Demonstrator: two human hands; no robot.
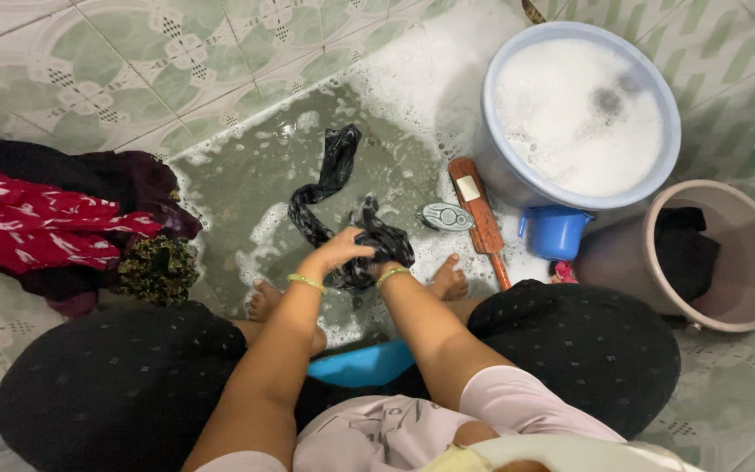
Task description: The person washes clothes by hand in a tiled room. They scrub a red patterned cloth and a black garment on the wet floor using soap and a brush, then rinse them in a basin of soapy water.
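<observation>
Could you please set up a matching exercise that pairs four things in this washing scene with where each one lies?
Things:
1. dark wet cloth
2. wooden washing paddle
3. red patterned fabric
4. small blue plastic mug

Places:
A. on the heap of clothes at the far left of the tiled floor
B. squeezed under both hands, its twisted tail stretching away over the soapy floor
C. right below the big blue basin of suds, beside the brown bucket
D. flat on the wet tiles between the feet and the blue basin

Pairs: 1-B, 2-D, 3-A, 4-C
</observation>
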